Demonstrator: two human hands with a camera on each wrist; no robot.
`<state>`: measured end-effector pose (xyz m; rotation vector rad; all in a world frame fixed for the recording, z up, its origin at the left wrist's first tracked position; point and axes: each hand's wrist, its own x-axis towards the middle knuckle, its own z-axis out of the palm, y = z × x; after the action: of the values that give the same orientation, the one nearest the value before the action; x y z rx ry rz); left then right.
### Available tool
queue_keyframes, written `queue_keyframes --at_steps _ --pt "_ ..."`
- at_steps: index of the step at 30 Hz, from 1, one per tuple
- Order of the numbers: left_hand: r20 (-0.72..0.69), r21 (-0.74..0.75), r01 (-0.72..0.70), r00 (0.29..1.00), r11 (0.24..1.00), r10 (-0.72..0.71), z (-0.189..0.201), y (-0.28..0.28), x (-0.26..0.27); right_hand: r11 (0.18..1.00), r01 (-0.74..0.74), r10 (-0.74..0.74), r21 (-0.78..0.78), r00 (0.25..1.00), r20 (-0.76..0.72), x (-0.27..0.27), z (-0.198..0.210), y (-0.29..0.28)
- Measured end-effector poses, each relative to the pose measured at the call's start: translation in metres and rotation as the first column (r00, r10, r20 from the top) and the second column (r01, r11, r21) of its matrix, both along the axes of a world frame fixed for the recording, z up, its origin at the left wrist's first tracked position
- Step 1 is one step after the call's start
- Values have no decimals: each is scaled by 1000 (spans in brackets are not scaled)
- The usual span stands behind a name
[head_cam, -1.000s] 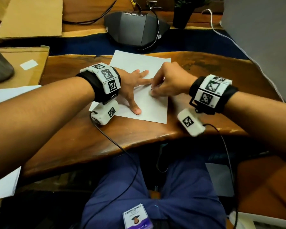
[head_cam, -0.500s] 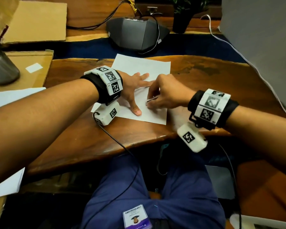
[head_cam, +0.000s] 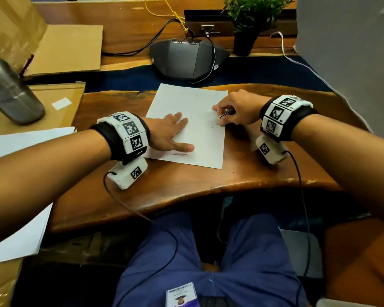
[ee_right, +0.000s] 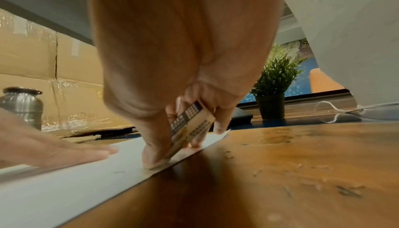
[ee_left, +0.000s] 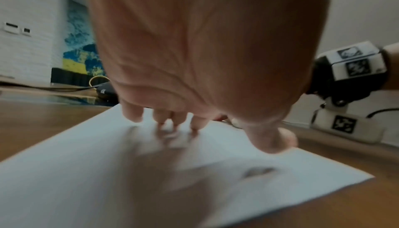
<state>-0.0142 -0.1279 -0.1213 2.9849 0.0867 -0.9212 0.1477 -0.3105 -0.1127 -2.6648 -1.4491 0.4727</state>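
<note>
A white sheet of paper (head_cam: 193, 107) lies on the wooden desk (head_cam: 186, 187). My left hand (head_cam: 171, 134) lies flat on the sheet's left half, fingers spread and straight (ee_left: 194, 125). My right hand (head_cam: 233, 111) pinches a white eraser in a blue-printed sleeve (ee_right: 190, 125) between thumb and fingers, its lower end pressed on the paper (ee_right: 64, 189) by the sheet's right edge. The eraser (head_cam: 225, 114) shows only partly from above. A faint grey smudge (ee_left: 259, 172) marks the paper near my left thumb.
A dark conference phone (head_cam: 186, 58) with cables sits behind the paper. A steel bottle (head_cam: 9, 94) stands at far left on cardboard (head_cam: 60, 103). A potted plant (head_cam: 246, 23) is at the back right. More white sheets (head_cam: 20, 196) lie left. Eraser crumbs (ee_right: 302, 172) dot the desk right of the paper.
My right hand with the eraser has moved from the sheet's middle to its right edge. The left hand stays flat on the paper. The head view has shifted.
</note>
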Motion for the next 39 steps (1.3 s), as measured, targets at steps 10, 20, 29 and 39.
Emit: queue_keyframes --at_steps 10,20,29,39 --pt "58 -135 81 996 988 -74 -19 -78 4 998 -31 32 -51 999 20 2 12 9" --pt "366 -299 99 931 949 18 12 -17 8 1000 -16 16 -24 1000 -16 5 5 5" --pt "10 -65 -46 999 997 47 -1 9 30 990 44 -54 136 996 69 -18 0 30" --pt "-9 -20 -57 998 998 57 11 0 24 992 2 4 127 999 -49 -41 -9 50"
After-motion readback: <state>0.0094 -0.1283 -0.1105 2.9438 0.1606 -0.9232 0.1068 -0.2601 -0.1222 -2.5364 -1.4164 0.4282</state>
